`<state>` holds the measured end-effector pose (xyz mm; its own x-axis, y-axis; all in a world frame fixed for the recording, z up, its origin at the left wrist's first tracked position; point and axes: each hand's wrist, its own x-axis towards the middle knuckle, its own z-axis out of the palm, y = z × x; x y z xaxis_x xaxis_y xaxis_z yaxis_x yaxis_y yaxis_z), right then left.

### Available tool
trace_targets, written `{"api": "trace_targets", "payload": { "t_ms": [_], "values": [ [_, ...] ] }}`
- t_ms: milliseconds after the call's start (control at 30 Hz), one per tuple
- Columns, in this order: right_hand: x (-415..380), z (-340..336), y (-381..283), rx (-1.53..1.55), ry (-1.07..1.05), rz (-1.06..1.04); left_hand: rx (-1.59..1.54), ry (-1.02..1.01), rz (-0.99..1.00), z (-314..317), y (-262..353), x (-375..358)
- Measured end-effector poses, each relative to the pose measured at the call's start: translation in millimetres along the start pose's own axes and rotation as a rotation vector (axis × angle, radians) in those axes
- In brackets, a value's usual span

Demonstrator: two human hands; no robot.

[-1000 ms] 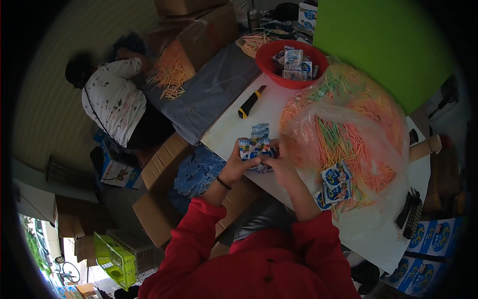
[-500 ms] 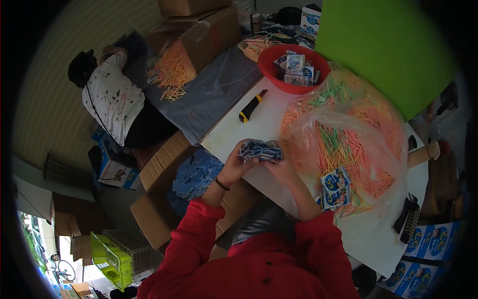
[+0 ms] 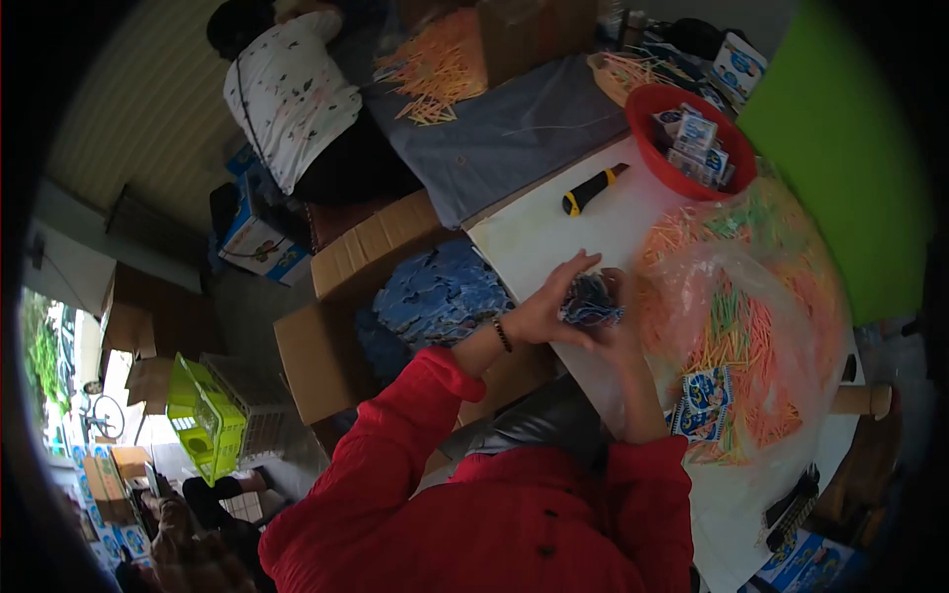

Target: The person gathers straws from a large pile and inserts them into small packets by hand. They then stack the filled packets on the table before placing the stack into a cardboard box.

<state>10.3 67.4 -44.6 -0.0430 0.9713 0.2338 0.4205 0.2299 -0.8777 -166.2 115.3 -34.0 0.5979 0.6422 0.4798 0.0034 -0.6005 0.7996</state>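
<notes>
Between my two hands is a stack of small blue-and-white printed packets [image 3: 591, 298], its zigzag edges facing up. My left hand [image 3: 550, 302] holds the stack from the left, with its upper fingers stretched over the far end. On the right side, my right hand [image 3: 621, 334] wraps round the stack, and its fingers are partly hidden. The hands are just above the near edge of the white table [image 3: 534, 232]. More blue packets [image 3: 706, 403] lie to the right, on a clear plastic bag of coloured sticks [image 3: 746, 336].
A yellow-and-black utility knife [image 3: 591, 192] lies beyond my hands. Packets fill a red bowl [image 3: 638, 111] at the back. An open carton [image 3: 301, 346] holding blue sheets [image 3: 440, 292] stands left of the table. One person [image 3: 297, 104] works at the far left; another [image 3: 193, 539] is at lower left.
My view has turned, so the table and bag sit farther right. The packet stack has been turned from lying wide to more upright between my hands. Another person has come into view at lower left.
</notes>
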Motion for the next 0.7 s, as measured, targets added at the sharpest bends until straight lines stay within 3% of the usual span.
{"api": "trace_targets", "payload": {
  "t_ms": [100, 167, 200, 267, 367, 433, 500, 567, 600, 667, 700],
  "values": [
    [-8.1, 17.9, -29.3, 0.239, 0.011, 0.062, -0.143, 0.077, -0.1, -1.9, 10.3, -14.9],
    [-18.7, 25.7, -53.9, -0.036, 0.014, 0.206, -0.456, 0.219, -0.211, -0.2, 34.0, -38.1],
    [-24.5, 32.1, -54.3, -0.025, -0.024, 0.203, -0.443, 0.252, -0.231, -1.0, 38.7, -54.6],
    [-33.9, 41.1, -54.0, -0.451, -0.212, -0.186, -0.652, 0.402, -0.401, -10.7, 48.6, -87.4],
    [-38.5, 51.9, -74.3, -0.475, -0.166, -0.348, -0.758, 0.702, -0.44, -57.6, 54.5, -128.0],
    [-39.0, 48.8, -50.8, -0.337, -0.165, -0.303, -0.526, 0.923, -0.554, -100.8, 31.3, -168.1],
    [-37.7, 46.9, -41.1, -0.204, -0.143, -0.251, -0.142, 1.276, -0.587, -125.5, -9.8, -214.4],
    [-36.9, 46.8, -42.6, -0.047, -0.158, -0.169, 0.391, 1.369, -0.777, -141.8, -41.8, -248.6],
    [-37.0, 45.3, -42.8, -0.042, -0.155, -0.171, 0.396, 1.367, -0.773, -143.8, -65.2, -261.8],
    [-37.8, 41.3, -43.9, -0.299, -0.29, -0.255, 0.854, 1.244, -0.969, -140.4, -111.5, -285.4],
    [-37.1, 41.5, -45.7, -0.302, -0.292, -0.25, 0.771, 1.292, -1.063, -137.4, -128.5, -285.4]
  ]
}}
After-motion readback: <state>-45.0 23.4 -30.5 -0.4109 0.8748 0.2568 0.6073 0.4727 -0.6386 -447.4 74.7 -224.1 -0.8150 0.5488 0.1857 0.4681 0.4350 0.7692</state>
